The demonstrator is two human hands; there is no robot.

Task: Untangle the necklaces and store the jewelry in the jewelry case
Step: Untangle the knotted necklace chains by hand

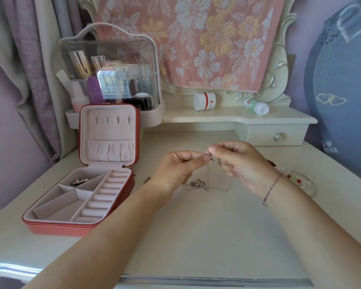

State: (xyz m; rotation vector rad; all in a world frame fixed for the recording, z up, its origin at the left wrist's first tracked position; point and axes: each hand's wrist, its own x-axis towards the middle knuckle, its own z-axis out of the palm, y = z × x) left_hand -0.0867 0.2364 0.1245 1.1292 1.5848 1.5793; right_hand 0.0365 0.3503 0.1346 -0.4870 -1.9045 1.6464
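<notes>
Jewelry case (79, 197) sits open at the left of the table (196, 236), lid upright, with a silver piece (81, 181) lying in its rear compartment and the other compartments unfilled. At centre, left hand (175, 170) and right hand (240, 161) are raised above the table, fingertips of both pinched on the small pendant end of a thin silver necklace (211, 158), whose chain hangs down to a tangled heap of chain and pendant (196, 183) on the table just below. To the right, beaded bracelets (298, 180) lie on the table, partly hidden behind the right wrist.
</notes>
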